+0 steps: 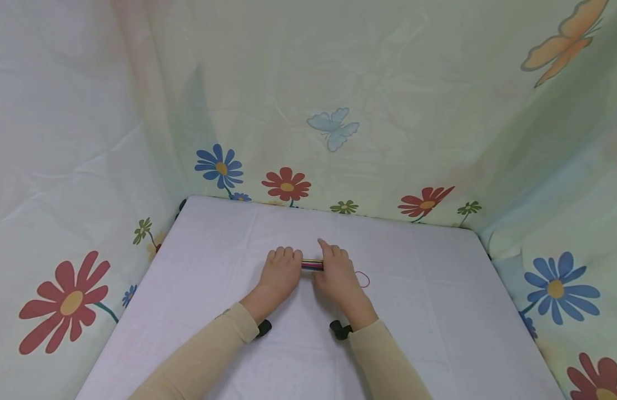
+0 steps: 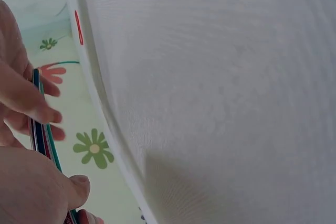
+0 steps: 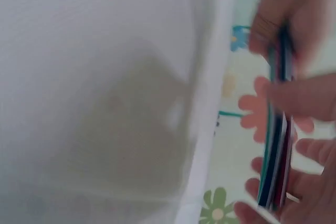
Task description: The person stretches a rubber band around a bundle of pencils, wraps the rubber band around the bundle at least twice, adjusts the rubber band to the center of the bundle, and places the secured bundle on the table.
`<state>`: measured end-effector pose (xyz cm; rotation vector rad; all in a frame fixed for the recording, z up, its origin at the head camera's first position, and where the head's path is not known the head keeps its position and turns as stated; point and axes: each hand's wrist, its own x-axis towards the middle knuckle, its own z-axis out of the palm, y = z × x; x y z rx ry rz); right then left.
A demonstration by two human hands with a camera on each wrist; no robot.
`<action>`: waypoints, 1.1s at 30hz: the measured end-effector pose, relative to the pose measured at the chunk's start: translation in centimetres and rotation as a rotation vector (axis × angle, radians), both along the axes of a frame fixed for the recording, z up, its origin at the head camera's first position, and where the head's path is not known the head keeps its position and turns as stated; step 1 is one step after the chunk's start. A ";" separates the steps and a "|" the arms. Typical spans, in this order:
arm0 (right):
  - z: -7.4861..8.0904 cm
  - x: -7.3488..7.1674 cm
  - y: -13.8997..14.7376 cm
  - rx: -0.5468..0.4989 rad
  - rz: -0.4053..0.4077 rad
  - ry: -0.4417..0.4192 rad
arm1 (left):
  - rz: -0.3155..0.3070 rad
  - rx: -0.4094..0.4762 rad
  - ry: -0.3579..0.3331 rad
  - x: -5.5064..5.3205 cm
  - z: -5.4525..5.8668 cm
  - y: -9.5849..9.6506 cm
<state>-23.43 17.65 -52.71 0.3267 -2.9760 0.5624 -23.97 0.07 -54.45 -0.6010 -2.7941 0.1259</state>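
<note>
A bundle of thin coloured sticks (image 1: 312, 265), likely pencils, spans the gap between both hands above the white table. Dark blue, teal and red ones show in the right wrist view (image 3: 274, 166). My left hand (image 1: 282, 273) grips one end, its thumb pressed along the bundle in the left wrist view. Toward the other end, my right hand (image 1: 337, 276) holds the sticks between its thumb and the fingers behind, with one finger sticking out in the head view. Both hands hide parts of the bundle. A thin red loop (image 1: 369, 280), like a rubber band, lies just right of the right hand.
The white cloth-covered table (image 1: 418, 311) stretches around the hands. Flower-printed curtains (image 1: 413, 111) hang behind it and on both sides. Black wrist cameras (image 1: 341, 331) sit under the sleeves, close to the tabletop.
</note>
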 end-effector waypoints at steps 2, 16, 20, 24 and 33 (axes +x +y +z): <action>0.3 0.2 0.7 -0.166 0.003 -0.052 | 0.002 -0.003 -0.008 0.1 0.2 -0.1; -0.9 0.2 2.8 -1.132 0.007 -0.297 | -0.011 0.005 -0.002 0.1 1.0 0.0; -1.0 0.2 2.4 -1.119 0.002 -0.296 | -0.018 0.003 -0.005 0.2 1.1 0.1; -1.0 0.3 2.3 -1.074 -0.003 -0.293 | -0.016 -0.004 -0.014 0.3 1.1 0.0; -1.3 0.5 2.1 -0.659 0.003 -0.176 | -0.017 -0.019 0.018 0.4 0.8 -0.2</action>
